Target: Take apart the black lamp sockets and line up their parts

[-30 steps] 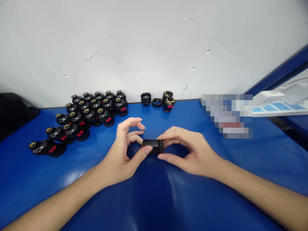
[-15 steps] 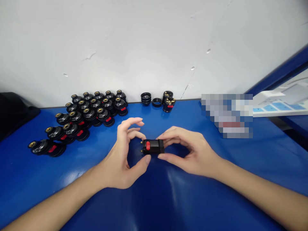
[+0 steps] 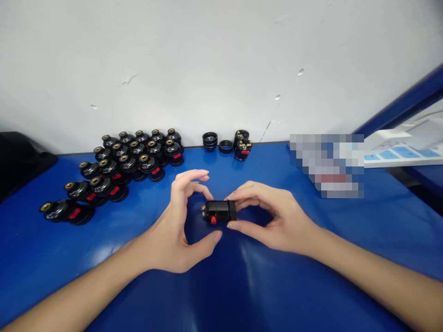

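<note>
A black lamp socket body (image 3: 221,210) lies on its side between my hands, low over the blue table. Its brass terminals point left, and its red switch is on the side nearest me. The thumb and fingers of my right hand (image 3: 270,214) grip the black ring at its right end. My left hand (image 3: 182,226) curves around the left end with thumb and fingers apart. That thumb is clear of the body; one left fingertip is close to its far side, and whether it touches I cannot tell.
Several assembled black lamp sockets (image 3: 128,166) stand in rows at the left. Along the wall are a ribbed black cap (image 3: 209,142), a black ring (image 3: 226,146) and two socket bodies (image 3: 243,150). A blurred-out item (image 3: 328,168) lies at the right. Dark cloth (image 3: 20,161) is far left.
The socket body has rolled toward me, taking its red switch from the upper face to the near side. My left thumb has moved slightly away from it. My right hand has stayed put.
</note>
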`<state>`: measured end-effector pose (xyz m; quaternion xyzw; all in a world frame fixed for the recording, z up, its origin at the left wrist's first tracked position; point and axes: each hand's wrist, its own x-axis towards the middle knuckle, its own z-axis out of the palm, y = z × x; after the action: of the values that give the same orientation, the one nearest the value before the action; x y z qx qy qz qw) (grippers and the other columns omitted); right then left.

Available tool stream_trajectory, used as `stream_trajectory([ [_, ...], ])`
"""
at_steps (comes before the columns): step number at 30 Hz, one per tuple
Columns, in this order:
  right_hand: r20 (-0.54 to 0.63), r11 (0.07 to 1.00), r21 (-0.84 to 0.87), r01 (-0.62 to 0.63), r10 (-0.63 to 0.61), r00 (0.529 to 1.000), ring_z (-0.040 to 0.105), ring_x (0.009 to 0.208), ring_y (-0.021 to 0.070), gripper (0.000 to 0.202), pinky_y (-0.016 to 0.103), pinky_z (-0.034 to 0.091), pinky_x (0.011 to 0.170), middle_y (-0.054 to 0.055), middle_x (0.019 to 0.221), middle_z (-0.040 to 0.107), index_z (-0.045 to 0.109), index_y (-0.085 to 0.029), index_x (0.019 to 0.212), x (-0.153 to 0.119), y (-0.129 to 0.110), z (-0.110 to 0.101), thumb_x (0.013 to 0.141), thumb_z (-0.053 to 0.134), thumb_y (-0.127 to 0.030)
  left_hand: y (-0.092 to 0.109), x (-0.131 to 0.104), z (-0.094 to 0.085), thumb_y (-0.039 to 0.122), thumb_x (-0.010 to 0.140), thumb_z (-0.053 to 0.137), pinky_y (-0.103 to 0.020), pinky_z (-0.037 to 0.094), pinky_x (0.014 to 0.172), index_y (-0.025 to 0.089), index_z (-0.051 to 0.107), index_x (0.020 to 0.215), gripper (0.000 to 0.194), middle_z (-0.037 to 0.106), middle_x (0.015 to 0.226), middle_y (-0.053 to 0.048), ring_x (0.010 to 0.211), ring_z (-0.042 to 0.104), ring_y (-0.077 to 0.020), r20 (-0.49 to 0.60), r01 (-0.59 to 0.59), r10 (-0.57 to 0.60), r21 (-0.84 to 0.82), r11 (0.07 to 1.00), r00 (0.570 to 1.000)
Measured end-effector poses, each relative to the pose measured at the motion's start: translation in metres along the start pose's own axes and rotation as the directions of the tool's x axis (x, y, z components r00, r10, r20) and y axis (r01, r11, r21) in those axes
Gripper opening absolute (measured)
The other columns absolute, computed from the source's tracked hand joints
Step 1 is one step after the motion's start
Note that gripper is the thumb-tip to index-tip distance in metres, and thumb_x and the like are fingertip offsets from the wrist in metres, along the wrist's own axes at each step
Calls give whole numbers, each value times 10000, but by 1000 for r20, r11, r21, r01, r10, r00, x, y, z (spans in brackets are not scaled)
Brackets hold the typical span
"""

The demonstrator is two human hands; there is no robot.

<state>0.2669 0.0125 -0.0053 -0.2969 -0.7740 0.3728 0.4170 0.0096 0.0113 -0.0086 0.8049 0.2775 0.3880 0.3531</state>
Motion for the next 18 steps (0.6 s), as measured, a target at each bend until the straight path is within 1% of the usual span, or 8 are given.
stream_trajectory([
  [2, 15, 1000, -13, 14, -14, 1000, 806, 939, 172, 332, 298, 712, 872, 77, 1090, 771, 714, -178, 1211, 0, 0, 0, 920, 871, -213, 2, -1, -1, 126, 951, 696, -545, 601, 995, 377, 183, 1625, 884, 363, 1439, -132, 1128, 609, -248, 1, 48, -48, -41, 998, 999],
  [4, 23, 999, -33, 32, -32, 999, 802, 934, 172, 329, 297, 708, 868, 81, 1088, 774, 713, -173, 1203, 0, 0, 0, 919, 873, -215, 1, -1, 0, 170, 1010, 658, -512, 624, 949, 412, 193, 1616, 801, 365, 1409, -113, 1081, 628, -226, -12, 94, -96, -95, 991, 995],
  [6, 27, 998, -45, 43, -42, 999, 801, 932, 171, 329, 296, 703, 869, 84, 1084, 777, 711, -168, 1198, 0, 0, -1, 918, 876, -219, -1, -1, 1, 201, 1039, 647, -472, 643, 898, 433, 205, 1604, 754, 359, 1393, -101, 1055, 641, -210, -28, 132, -138, -144, 981, 990],
  [8, 25, 998, -46, 47, -46, 999, 801, 934, 170, 331, 292, 700, 872, 87, 1086, 777, 710, -163, 1198, 0, 0, -1, 918, 876, -221, -2, -1, 2, 200, 1041, 652, -466, 646, 903, 439, 212, 1593, 745, 359, 1380, -92, 1041, 653, -198, -45, 143, -152, -169, 975, 987],
  [11, 26, 998, -43, 50, -49, 998, 798, 930, 163, 329, 277, 697, 866, 89, 1087, 773, 712, -155, 1198, -1, 0, -1, 920, 876, -218, -2, 1, 4, 155, 1009, 682, -506, 622, 983, 427, 228, 1579, 778, 356, 1363, -77, 989, 670, -169, -67, 106, -119, -171, 980, 991],
  [13, 29, 998, -45, 51, -50, 998, 796, 922, 157, 326, 270, 696, 863, 86, 1081, 769, 714, -155, 1197, -1, 0, -1, 919, 875, -213, 0, 1, 4, 118, 971, 709, -504, 624, 975, 419, 240, 1568, 818, 350, 1358, -72, 980, 673, -165, -77, 77, -91, -171, 982, 993],
  [16, 26, 998, -44, 48, -47, 999, 796, 926, 163, 326, 280, 701, 863, 77, 1080, 767, 713, -173, 1203, 0, 0, -2, 921, 871, -214, 1, 2, 4, 80, 922, 739, -490, 644, 929, 414, 251, 1556, 867, 336, 1376, -80, 1020, 663, -183, -92, 38, -54, -167, 985, 994],
  [18, 22, 998, -43, 44, -43, 999, 799, 925, 168, 327, 291, 706, 859, 71, 1080, 768, 713, -190, 1207, 0, 0, -2, 921, 869, -216, 1, 3, 4, 61, 896, 750, -508, 644, 941, 409, 252, 1556, 897, 322, 1397, -90, 1041, 652, -194, -104, 8, -23, -145, 989, 994],
])
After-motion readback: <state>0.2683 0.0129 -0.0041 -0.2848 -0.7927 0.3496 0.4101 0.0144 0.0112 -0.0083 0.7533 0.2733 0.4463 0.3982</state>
